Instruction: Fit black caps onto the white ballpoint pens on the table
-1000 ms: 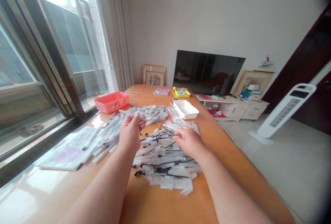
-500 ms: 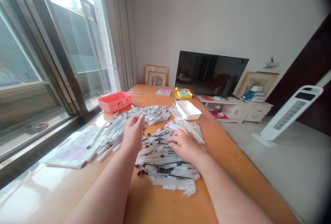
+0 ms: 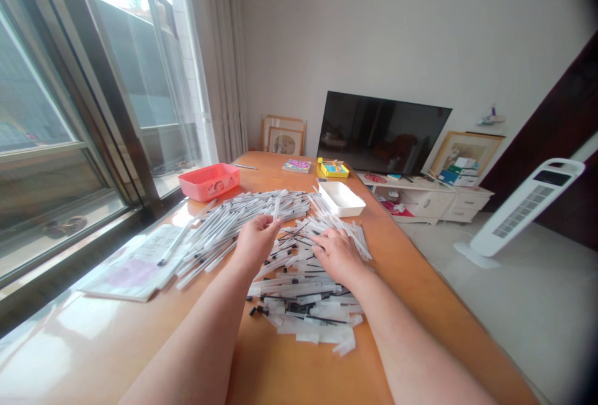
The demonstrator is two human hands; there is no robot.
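Note:
My left hand (image 3: pixel 256 242) pinches a whitish pen barrel (image 3: pixel 279 203) that points up and away from me. On its left, a heap of pens (image 3: pixel 212 230) with pale barrels and black ends spreads over the table. My right hand (image 3: pixel 341 257) is lowered onto the loose pen parts (image 3: pixel 299 286), thumb and fingers drawn together; what they grip, if anything, is hidden. That pile mixes thin black refills, small black caps and translucent sleeves. Just beyond the right hand lie bare white pen barrels (image 3: pixel 359 240).
A red plastic basket (image 3: pixel 205 188) stands at the table's left edge, near a paper booklet (image 3: pixel 128 277). Behind the piles are a white tray (image 3: pixel 349 210), a yellow box (image 3: pixel 337 172) and a pink booklet (image 3: pixel 296 167). A tower fan (image 3: pixel 523 212) stands on the floor at right.
My left hand has moved to the right with the pen barrel, which now stands more upright. My right hand has shifted slightly away from me over the parts.

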